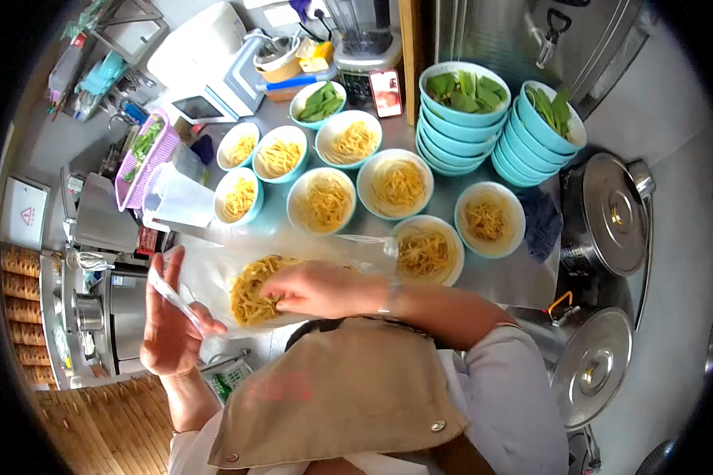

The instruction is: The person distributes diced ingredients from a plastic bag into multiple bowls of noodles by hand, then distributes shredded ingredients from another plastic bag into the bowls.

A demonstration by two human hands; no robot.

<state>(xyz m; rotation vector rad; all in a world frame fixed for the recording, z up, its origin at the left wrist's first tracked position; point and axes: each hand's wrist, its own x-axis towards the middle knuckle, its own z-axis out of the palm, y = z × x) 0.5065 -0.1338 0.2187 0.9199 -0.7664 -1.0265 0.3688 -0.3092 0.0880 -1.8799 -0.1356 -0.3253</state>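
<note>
My left hand (170,328) is raised at the left with thumb and fingers apart. A whitish strip, apparently the edge of the clear plastic bag (348,252), is stretched between them. Yellow noodles (253,305) lie heaped in the bag on the counter. My right hand (317,289) is over this heap, its fingers curled down into the noodles; the fingertips are partly hidden. Just beyond the hands stand turquoise bowls with portions of noodles, among them a bowl (426,279) beside my right wrist and another bowl (293,207) behind the bag.
Stacked turquoise bowls (459,146) topped with green leaves stand at the back right, near a second stack (523,162). A clear pitcher (178,194) and pink basket (166,146) are at the left. A phone (386,93) leans at the back. Lidded pots (610,214) stand right.
</note>
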